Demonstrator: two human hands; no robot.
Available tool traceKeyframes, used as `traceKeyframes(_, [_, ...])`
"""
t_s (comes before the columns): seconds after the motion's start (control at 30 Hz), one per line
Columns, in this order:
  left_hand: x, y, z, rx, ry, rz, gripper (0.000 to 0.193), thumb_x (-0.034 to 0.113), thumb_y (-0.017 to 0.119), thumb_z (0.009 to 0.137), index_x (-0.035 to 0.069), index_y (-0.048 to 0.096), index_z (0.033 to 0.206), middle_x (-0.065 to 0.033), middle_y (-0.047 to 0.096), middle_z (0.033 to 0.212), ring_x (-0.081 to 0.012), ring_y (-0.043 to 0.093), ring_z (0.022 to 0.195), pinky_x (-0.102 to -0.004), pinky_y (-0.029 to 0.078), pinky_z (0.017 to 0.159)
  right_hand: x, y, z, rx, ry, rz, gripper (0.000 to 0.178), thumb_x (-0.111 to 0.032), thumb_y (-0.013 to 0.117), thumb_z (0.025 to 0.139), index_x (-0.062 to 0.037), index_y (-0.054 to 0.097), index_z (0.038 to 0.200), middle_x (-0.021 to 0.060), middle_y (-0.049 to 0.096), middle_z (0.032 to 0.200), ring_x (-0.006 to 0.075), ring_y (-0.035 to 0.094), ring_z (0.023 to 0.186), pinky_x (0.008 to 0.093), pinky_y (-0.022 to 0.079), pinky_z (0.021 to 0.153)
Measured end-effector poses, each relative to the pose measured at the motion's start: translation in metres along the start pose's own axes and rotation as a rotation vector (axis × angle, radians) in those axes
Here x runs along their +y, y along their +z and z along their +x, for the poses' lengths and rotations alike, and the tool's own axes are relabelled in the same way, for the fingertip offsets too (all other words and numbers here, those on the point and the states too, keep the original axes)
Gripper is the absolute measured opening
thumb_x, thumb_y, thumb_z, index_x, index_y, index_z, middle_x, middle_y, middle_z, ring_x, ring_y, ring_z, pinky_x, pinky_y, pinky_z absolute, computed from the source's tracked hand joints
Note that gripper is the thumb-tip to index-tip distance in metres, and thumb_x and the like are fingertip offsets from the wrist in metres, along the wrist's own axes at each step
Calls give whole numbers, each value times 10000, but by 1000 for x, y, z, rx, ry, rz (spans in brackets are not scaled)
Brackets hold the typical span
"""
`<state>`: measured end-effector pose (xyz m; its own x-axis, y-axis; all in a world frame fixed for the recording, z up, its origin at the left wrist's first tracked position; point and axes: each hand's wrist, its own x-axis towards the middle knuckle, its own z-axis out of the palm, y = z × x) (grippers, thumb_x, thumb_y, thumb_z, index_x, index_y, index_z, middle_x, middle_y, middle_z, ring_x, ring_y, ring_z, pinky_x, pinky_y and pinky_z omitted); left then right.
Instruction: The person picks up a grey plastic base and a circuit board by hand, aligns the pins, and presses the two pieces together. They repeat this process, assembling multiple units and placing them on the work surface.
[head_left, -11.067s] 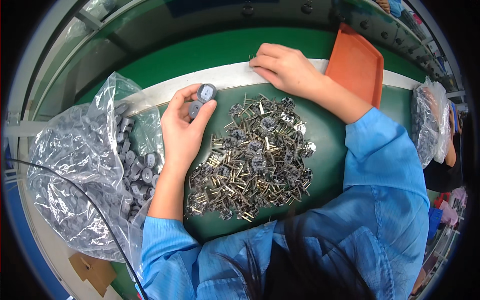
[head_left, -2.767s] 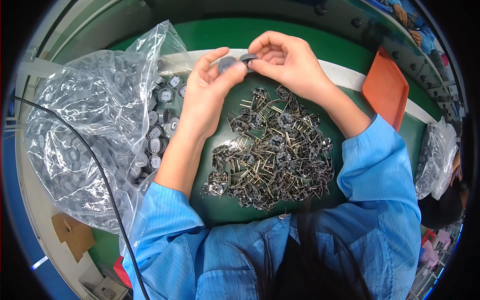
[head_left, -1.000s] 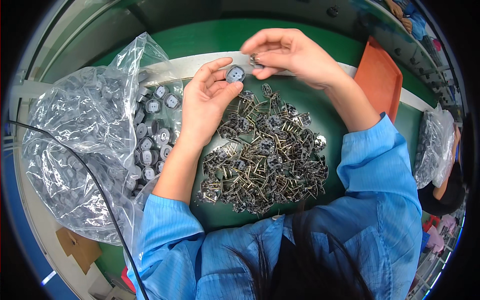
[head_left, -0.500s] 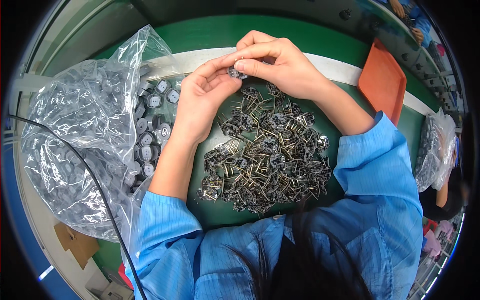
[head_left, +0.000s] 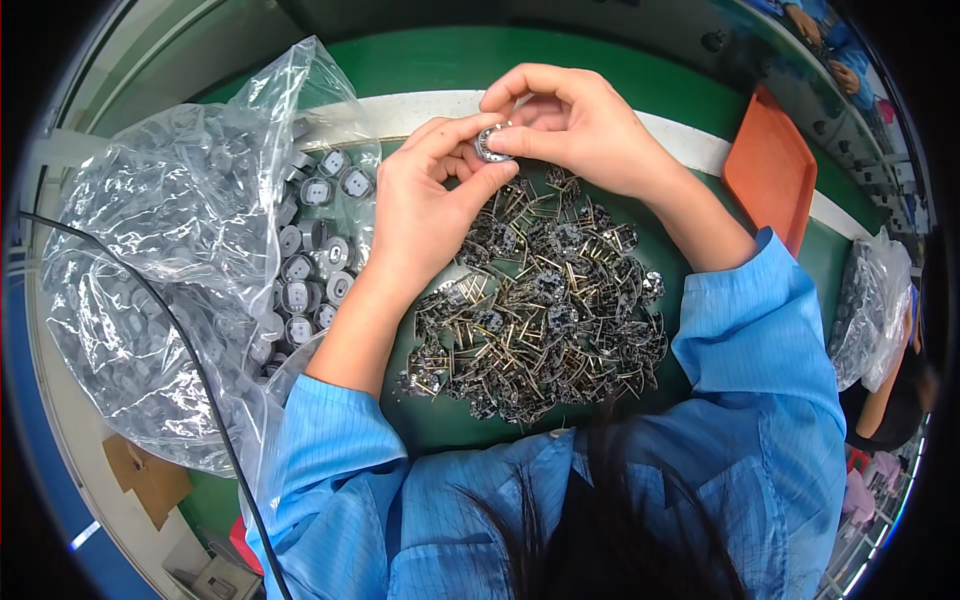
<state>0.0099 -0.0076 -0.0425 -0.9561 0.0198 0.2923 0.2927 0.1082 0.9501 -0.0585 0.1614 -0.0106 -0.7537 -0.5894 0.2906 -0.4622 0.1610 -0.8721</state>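
Note:
Both hands meet above the far edge of a pile of small round black circuit boards with brass-coloured pins (head_left: 545,300). Between their fingertips is a small round part (head_left: 493,143), greyish with a dark, toothed-looking rim; its finer detail is too small to make out. My left hand (head_left: 425,195) pinches it from the left with thumb and forefinger. From the right, my right hand (head_left: 595,135) presses thumb and fingers on it. Left of my left wrist, several round grey plastic housings (head_left: 297,268) spill from the mouth of a large clear plastic bag (head_left: 170,230).
An orange tray (head_left: 768,175) leans at the right. Beyond it sits another clear bag of parts (head_left: 868,310). A black cable (head_left: 185,350) crosses the large bag. Another person's hands (head_left: 825,45) show at the upper right, and a piece of cardboard (head_left: 145,480) lies lower left.
The round part has turned and shows more of its face between my fingertips. My left hand has shifted slightly right. The scene sits a little differently as the view moves.

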Motion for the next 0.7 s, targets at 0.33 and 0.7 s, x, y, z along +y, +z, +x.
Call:
traceKeyframes(0.33, [7, 1, 1, 63, 290, 525, 368, 69, 797, 650, 97, 690, 1001, -41, 565, 876, -216, 559, 829, -303, 482, 708, -19, -1, -4, -84, 149, -130, 271, -68, 658, 768, 21, 627, 1022, 104, 681, 771, 139, 666, 723, 271, 524, 679])
traceKeyframes(0.7, [9, -5, 2, 1, 270, 534, 386, 82, 796, 637, 100, 703, 1012, -31, 586, 879, -229, 521, 865, -331, 458, 772, -15, -12, 3, -255, 368, 190, 257, -24, 620, 786, 37, 612, 1035, 83, 659, 767, 124, 653, 717, 249, 523, 663])
